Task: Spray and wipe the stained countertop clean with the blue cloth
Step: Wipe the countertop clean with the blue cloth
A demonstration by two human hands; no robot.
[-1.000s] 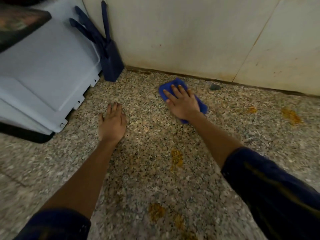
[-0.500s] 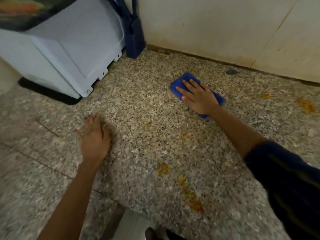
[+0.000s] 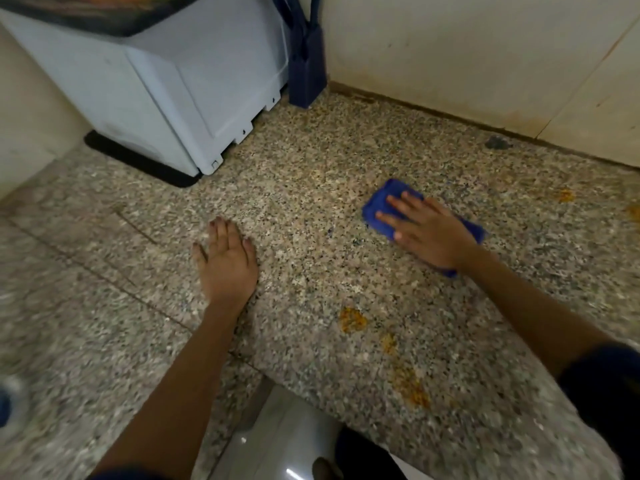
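The blue cloth [image 3: 382, 206] lies folded on the speckled granite countertop [image 3: 311, 188], right of centre. My right hand [image 3: 427, 230] presses flat on it, fingers straight and spread, pointing left. My left hand [image 3: 227, 261] rests palm down on the bare counter to the left, fingers straight. Orange-brown stains [image 3: 351, 319] mark the counter below the cloth, and a streak of them [image 3: 410, 386] runs toward the front edge. More orange spots [image 3: 565, 195] sit at the far right. No spray bottle is clearly seen.
A white appliance [image 3: 180, 88] on a black base stands at the back left. A dark blue holder [image 3: 306, 69] leans in the corner against the tiled wall [image 3: 467, 57]. A small dark lump [image 3: 496, 143] lies by the wall. A blurred blue-white object [image 3: 7, 398] shows at the left edge.
The view has tilted down and left. My right hand has slid the cloth toward me, away from the wall. My left hand stays flat on the counter.
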